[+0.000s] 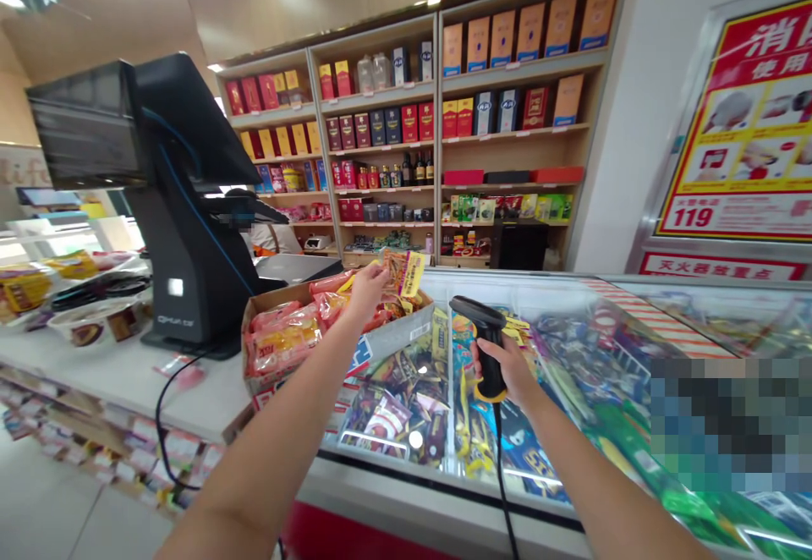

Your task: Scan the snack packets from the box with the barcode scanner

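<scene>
Pinched in my left hand [371,285] is a small snack packet [404,272] with a yellow label, held just above an open cardboard box [406,329]. Red and yellow snack packets [288,340] fill that box, which rests at the left end of a glass-topped freezer [415,446]. My right hand [507,367] wraps round the handle of a black barcode scanner [485,319] over the freezer glass. The scanner's head points left toward the packet, and its cable hangs down in front of the freezer.
A black checkout terminal [190,255] stands left of the box on a white counter [120,382]. Bowls of packaged food [101,321] sit farther left. Shelves of boxed bottles [381,129] line the back wall. A person [265,237] is partly hidden behind the terminal. A red sign [739,133] hangs at right.
</scene>
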`<action>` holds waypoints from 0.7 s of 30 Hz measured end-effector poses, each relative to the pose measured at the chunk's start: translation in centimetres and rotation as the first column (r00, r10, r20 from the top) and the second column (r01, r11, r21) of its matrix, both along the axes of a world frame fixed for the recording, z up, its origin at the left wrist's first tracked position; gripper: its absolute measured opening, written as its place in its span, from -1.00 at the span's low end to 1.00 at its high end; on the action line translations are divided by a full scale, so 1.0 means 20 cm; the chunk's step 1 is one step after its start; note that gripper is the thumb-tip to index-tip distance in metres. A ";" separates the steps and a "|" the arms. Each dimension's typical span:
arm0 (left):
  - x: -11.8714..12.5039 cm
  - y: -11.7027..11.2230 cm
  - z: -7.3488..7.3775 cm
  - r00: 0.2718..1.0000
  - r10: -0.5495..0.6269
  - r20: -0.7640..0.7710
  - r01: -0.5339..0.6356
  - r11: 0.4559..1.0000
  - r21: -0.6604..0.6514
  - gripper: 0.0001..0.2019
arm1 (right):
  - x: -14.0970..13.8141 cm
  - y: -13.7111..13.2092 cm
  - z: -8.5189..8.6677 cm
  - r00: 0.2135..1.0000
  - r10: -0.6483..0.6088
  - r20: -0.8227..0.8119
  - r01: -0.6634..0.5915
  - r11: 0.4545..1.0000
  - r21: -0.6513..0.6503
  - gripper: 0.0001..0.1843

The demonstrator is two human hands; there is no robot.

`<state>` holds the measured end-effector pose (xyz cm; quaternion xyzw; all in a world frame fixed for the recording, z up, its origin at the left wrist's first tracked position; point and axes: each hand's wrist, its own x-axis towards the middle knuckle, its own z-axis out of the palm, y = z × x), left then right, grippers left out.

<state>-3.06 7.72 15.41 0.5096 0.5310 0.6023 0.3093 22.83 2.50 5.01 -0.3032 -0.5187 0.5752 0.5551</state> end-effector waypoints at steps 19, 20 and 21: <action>0.39 -0.12 -0.54 0.540 -0.311 0.782 0.466 0.884 0.031 -0.48 | 0.05 -0.08 0.12 0.993 0.049 0.103 -0.051 0.998 0.021 -0.67; 0.38 -0.11 -0.55 0.558 -0.302 0.773 0.446 0.895 0.027 -0.52 | 0.06 -0.07 0.12 0.988 0.049 0.147 -0.053 0.998 0.022 -0.66; 0.38 -0.11 -0.56 0.572 -0.295 0.765 0.426 0.904 0.029 -0.55 | 0.07 -0.07 0.12 0.981 0.043 0.188 -0.048 0.999 0.017 -0.66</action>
